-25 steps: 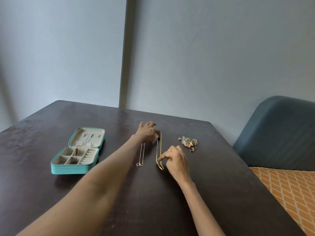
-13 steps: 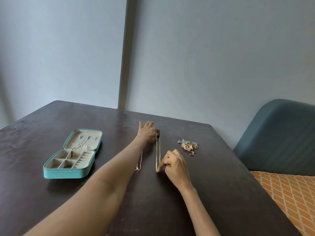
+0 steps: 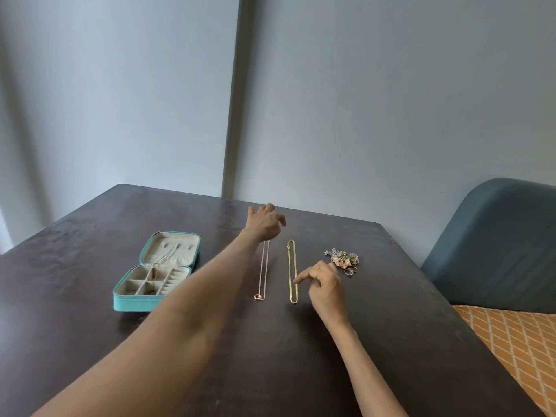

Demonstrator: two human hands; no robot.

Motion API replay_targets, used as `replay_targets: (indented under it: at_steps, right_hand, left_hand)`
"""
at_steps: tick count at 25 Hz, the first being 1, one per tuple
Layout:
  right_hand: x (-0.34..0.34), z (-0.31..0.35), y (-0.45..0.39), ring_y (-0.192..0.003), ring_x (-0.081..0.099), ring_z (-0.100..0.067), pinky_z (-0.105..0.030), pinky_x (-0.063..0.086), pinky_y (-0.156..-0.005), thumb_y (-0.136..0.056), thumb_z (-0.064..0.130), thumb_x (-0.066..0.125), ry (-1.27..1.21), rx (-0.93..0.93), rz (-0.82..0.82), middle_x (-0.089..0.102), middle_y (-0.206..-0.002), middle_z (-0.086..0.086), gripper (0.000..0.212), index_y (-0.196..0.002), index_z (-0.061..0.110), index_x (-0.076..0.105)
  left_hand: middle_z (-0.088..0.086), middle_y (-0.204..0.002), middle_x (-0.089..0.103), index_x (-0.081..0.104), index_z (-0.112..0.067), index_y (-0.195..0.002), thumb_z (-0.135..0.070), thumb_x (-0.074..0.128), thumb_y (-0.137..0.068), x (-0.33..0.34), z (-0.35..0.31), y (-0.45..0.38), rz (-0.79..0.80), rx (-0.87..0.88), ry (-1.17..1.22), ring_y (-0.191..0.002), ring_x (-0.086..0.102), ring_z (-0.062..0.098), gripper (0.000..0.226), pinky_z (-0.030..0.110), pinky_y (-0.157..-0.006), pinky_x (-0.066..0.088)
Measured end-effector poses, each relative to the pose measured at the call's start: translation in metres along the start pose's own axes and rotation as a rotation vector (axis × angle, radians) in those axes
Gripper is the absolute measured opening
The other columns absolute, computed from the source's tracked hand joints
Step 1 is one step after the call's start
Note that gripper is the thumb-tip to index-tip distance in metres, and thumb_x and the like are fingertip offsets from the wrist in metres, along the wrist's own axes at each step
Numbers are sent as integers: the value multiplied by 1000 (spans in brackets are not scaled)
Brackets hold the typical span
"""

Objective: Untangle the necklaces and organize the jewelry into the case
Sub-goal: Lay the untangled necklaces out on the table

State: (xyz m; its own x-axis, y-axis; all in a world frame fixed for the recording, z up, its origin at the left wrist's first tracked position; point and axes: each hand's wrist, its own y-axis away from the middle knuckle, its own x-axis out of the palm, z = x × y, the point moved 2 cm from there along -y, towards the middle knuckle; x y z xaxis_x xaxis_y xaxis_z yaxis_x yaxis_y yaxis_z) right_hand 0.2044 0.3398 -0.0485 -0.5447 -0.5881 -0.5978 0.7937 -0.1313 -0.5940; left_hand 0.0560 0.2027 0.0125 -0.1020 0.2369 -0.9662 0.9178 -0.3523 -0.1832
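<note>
We have the gold chain and rose necklace laid apart, straight, ready for the case. Our left hand and right hand hover with loose fingers, holding nothing.

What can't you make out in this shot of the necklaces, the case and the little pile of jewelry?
Head view only:
- Thin necklace: far end hidden under the left hand.
- Jewelry pile: too small to count pieces.
- Jewelry case: compartment contents too small.
- Right hand: fingertip contact with the gold chain unclear.
</note>
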Motion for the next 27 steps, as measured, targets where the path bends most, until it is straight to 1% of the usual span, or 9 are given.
replay_targets:
  at_steps: [3, 6, 11, 16, 18, 20, 21, 24, 27]
  right_hand:
    - [7, 33, -14, -77, 47, -15, -14, 33, -61, -78, -15, 46, -30, 20, -1, 56, -71, 8, 49, -70, 24, 74]
    - [29, 86, -30, -89, 52, -20, -28, 40, -72, -82, -6, 45, -91, 44, 150, 64, -84, 0, 40, -79, 21, 74]
    - [93, 161, -33, -101, 58, -28, -33, 46, -83, -87, 17, 54, -84, 22, 392, 67, -103, -10, 20, -95, 14, 73]
    - [128, 190, -22, -94, 60, -31, -33, 45, -71, -84, 27, 54, 79, 43, 511, 67, -85, -11, 21, -71, 14, 63]
    - [133, 189, -22, -93, 61, -30, -31, 43, -69, -84, 26, 54, 127, 70, 522, 69, -87, -11, 20, -67, 17, 61]
    - [138, 189, -24, -94, 63, -30, -31, 44, -69, -84, 27, 55, 147, 99, 538, 69, -86, -10, 21, -70, 14, 62]
    - [140, 189, -25, -93, 63, -30, -31, 45, -69, -82, 28, 55, 146, 114, 554, 66, -81, -10, 22, -67, 13, 60]
    - [147, 189, -27, -92, 64, -30, -31, 43, -69, -81, 36, 57, 171, 159, 602, 64, -77, -9, 33, -57, 14, 52]
    - [154, 194, -29, -111, 59, -28, -34, 42, -89, -80, 55, 58, 234, 209, 577, 67, -112, -9, 47, -104, 15, 66]
  left_hand:
    - [7, -135, 46, 60, -34, -119, -13, 38, -90, -27, 34, 18, -2, -44, -5, -129, 39, 23, 42, 45, -106, 21]
    - [8, -132, 47, 61, -31, -118, -14, 42, -90, -44, 75, 48, -30, -126, 20, -130, 37, 26, 38, 43, -106, 24]
    - [7, -129, 54, 66, -25, -111, -26, 53, -89, -59, 135, 99, -20, -267, 17, -127, 42, 27, 26, 39, -103, 30]
    - [13, -126, 56, 45, -9, -127, -31, 64, -82, -63, 200, 137, 45, -594, 134, -120, 51, 33, 53, 39, -95, 43]
    - [14, -107, 62, 41, -2, -118, -26, 64, -85, -54, 211, 145, 166, -687, 391, -93, 65, 29, 46, 32, -71, 54]
    - [8, -74, 61, 49, -4, -90, -17, 61, -88, -48, 214, 149, 223, -708, 580, -49, 62, 17, 19, 23, -44, 47]
    - [5, -63, 60, 49, -6, -80, -16, 61, -88, -47, 215, 151, 235, -708, 606, -38, 57, 13, 18, 20, -42, 42]
    - [-2, -40, 59, 47, -8, -75, -16, 63, -87, -43, 221, 154, 241, -704, 687, -30, 53, 10, 21, 14, -42, 35]
    - [-3, -34, 55, 47, -7, -73, -14, 63, -86, -42, 223, 154, 228, -700, 726, -39, 49, 15, 22, 16, -42, 32]
